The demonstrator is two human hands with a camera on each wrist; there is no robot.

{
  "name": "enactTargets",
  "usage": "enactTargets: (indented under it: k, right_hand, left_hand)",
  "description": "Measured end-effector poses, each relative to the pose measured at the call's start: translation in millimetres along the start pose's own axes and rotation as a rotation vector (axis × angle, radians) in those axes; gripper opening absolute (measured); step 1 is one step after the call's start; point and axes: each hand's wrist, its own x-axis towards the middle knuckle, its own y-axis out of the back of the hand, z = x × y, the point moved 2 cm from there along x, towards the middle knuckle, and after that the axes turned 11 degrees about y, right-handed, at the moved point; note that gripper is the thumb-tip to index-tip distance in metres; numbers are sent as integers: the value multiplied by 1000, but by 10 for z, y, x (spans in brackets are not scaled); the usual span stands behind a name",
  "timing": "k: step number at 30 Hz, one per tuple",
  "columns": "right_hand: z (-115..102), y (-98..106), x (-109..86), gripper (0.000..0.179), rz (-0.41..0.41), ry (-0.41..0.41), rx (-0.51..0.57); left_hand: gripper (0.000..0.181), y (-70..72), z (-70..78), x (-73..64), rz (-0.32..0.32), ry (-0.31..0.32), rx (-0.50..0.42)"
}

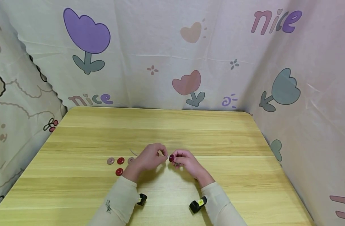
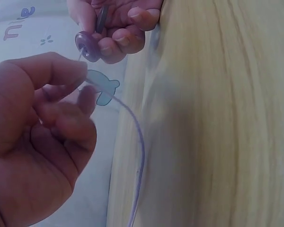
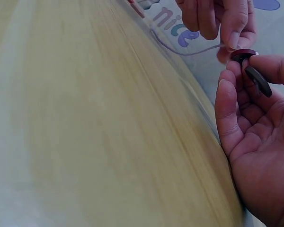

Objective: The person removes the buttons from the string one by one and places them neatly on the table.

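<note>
Reaches both forearms (image 1: 217, 197) forward, slanted inward toward each other. Holds the left hand (image 1: 151, 157) and right hand (image 1: 187, 161) just beside each other, with fingertips facing. Pinches on the left between thumb and fingertip, with other fingers curled toward the palm. Pinches likewise on the right, with palm (image 3: 265, 156) showing in the right wrist view and remaining fingers bent.

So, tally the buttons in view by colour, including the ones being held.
Red buttons: 2
Dusty pink buttons: 2
Dark red button, held: 1
Dark button, held, exact shade unclear: 1
Total in view: 6
</note>
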Motion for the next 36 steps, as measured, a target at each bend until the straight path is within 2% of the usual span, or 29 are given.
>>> enactTargets:
  k: [3,6,10,13,15,21,36]
  right_hand:
    - [-6,-6,0,19,0,4,-3]
    - [-6,-7,2,18,-1,7,-4]
    - [13,3,5,17,-6,17,-5]
    - [25,10,9,17,-13,29,-4]
    - [25,10,11,17,-16,35,-1]
    - [28,4,8,17,-10,30,12]
    - [13,-3,7,21,-12,8,-6]
  left_hand:
    - [14,-18,-2,-8,-43,14,-78]
    - [13,-42,-11,-6,-65,5,-102]
    - [4,-66,-30,3,-52,-6,-77]
    - [15,-84,-43,13,-47,-6,-73]
    - [21,-96,-42,21,-37,-28,-60]
    - [18,-120,-30,19,-4,-83,-30]
    - [21,-47,-55,-35,12,22,-35]
